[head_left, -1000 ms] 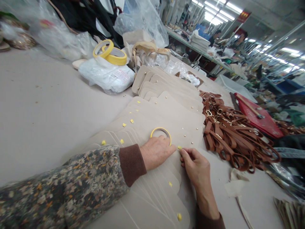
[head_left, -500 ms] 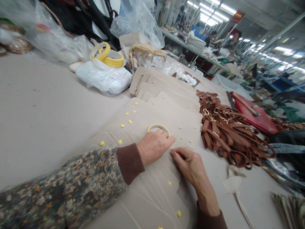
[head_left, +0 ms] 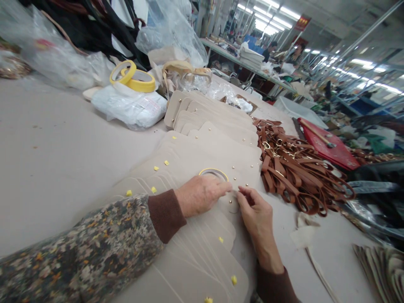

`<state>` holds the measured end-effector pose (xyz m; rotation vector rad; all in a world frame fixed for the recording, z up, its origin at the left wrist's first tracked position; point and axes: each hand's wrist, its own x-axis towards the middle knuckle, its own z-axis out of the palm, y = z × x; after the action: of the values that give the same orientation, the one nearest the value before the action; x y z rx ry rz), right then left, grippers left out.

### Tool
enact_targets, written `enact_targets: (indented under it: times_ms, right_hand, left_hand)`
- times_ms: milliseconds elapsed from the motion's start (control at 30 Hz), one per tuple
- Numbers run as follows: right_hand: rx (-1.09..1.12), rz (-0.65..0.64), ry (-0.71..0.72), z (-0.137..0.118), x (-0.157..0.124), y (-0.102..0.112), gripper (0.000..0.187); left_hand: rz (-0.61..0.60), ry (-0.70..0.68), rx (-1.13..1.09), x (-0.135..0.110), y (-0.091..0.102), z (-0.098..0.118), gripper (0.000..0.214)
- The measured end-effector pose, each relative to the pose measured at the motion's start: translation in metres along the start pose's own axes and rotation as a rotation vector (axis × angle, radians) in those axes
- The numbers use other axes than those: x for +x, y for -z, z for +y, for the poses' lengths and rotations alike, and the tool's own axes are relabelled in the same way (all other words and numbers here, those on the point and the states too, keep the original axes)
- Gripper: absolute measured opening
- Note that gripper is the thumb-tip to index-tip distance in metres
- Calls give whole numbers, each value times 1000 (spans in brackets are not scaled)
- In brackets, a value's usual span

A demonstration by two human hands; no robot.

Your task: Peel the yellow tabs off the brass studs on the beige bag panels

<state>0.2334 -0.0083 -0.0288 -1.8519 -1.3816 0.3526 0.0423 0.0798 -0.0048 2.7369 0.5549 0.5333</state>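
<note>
My left hand [head_left: 202,194] is closed around a roll of yellow tape [head_left: 214,170], whose rim shows above the knuckles. It rests over a fanned stack of beige panels [head_left: 208,147]. My right hand [head_left: 257,214] is just to its right, thumb and forefinger pinched together near the panel edge; anything between those fingertips is too small to make out. A metal stud [head_left: 230,202] shows on the panel below and between the fingertips of both hands. Small yellow tape pieces [head_left: 153,190] dot the panels on the left, with others lower down.
Brown straps with metal clasps [head_left: 290,168] are heaped at the right, before a red board [head_left: 328,143] bearing a hammer. Two yellow tape rolls [head_left: 142,81] sit on a white plastic-wrapped packet [head_left: 129,107] at the back left. Beige scraps [head_left: 304,231] lie at the right.
My right hand has moved up and right along the panel edge, and a stud formerly hidden now shows. My left fingers have straightened somewhat, still with the tape roll. The view has shifted slightly.
</note>
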Motion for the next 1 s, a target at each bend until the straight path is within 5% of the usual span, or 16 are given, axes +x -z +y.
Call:
enact_targets:
  times_ms: [167,400,567,767,1000]
  right_hand:
    - [165,-71,158,-19,-11,6,17]
    - [-32,17,464,-34,-11,0,12]
    - [-242,97,511,-31,-13,-5,13]
    - [-228,123,404,-35,-18,-6,13]
    - [430,-43,-233,-45,-14,-6,20]
  left_hand:
    - [108,-39,-141,-1,-4,1,29]
    - [82,-18,-33,-2,-2,7,25]
    - [40,3,-40,-1,2,9,14]
    - [-21,35,-40,0,2,7,5]
    - [88,-44,0,0,2,13,14]
